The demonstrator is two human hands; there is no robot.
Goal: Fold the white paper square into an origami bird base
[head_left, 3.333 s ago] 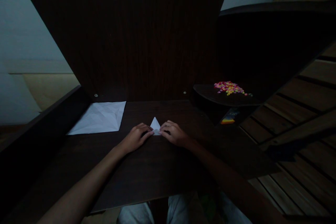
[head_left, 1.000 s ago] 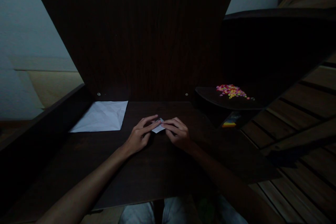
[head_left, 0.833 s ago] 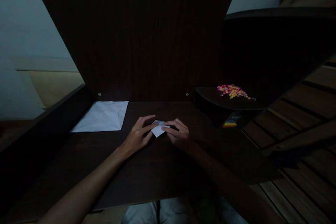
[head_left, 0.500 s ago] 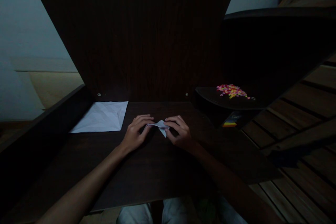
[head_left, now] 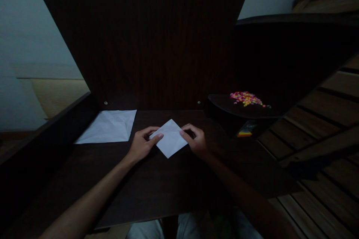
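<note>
A small folded piece of white paper (head_left: 169,142), diamond-shaped with one corner toward me, is held just above or on the dark tabletop; I cannot tell which. My left hand (head_left: 143,142) pinches its left corner, thumb on top and fingers behind. At the right corner my right hand (head_left: 195,140) grips it the same way, the thumb lying on the near face. A crease runs across the paper's upper part. To the left lies a larger creased white sheet (head_left: 108,127), apart from both hands.
A dark wooden desk (head_left: 134,190) has a raised side board (head_left: 50,123) on the left and a tall back panel (head_left: 151,44). On a curved shelf (head_left: 224,105) at right sits a pile of small colourful pieces (head_left: 246,98). Below it is a yellow-and-orange item (head_left: 245,133).
The folded paper has gone from narrow and bunched between my fingers to a flat, open diamond. My hands have moved slightly apart, to its side corners.
</note>
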